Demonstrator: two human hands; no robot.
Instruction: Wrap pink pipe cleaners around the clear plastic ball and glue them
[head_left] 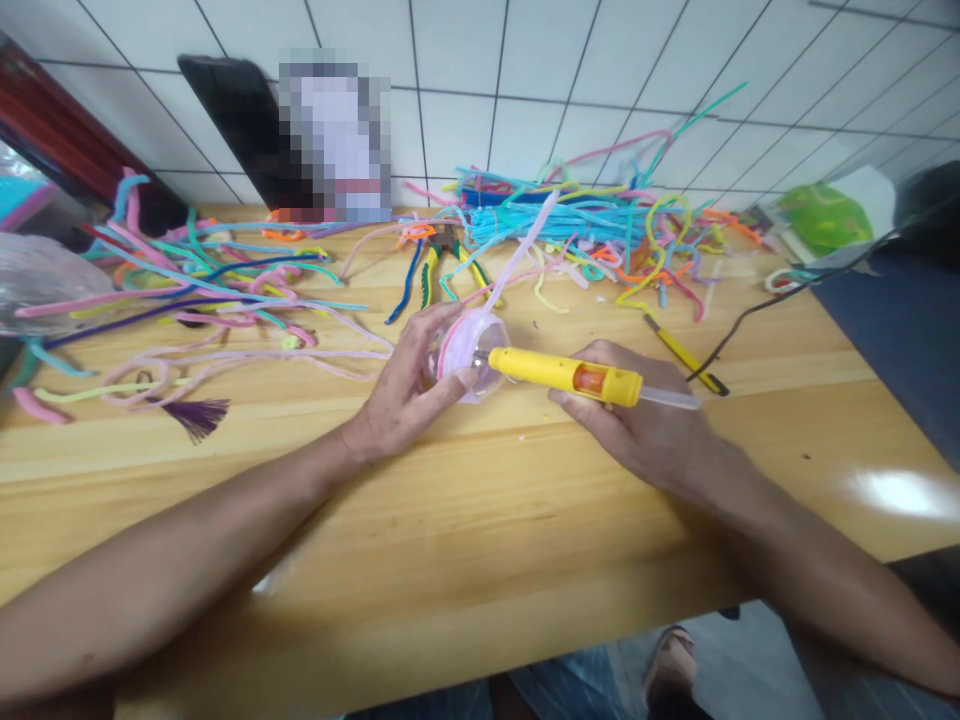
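Observation:
My left hand (405, 385) is curled around a small clear round container (471, 352) with a pale pink pipe cleaner (517, 258) wound on its rim and sticking up. My right hand (637, 420) grips a yellow pen-shaped glue gun (566, 375) with a clear glue stick at its rear. The gun's metal tip touches the container's rim. Both hands rest low over the wooden table (480, 520).
Loose pipe cleaners in many colours lie at the back left (217, 290) and back right (585, 225). Yellow-handled pliers (442, 265) lie behind the container. A black cord (757, 315) and a yellow pencil-like tool (682, 352) lie right. A dark phone (236, 125) leans on the tiled wall.

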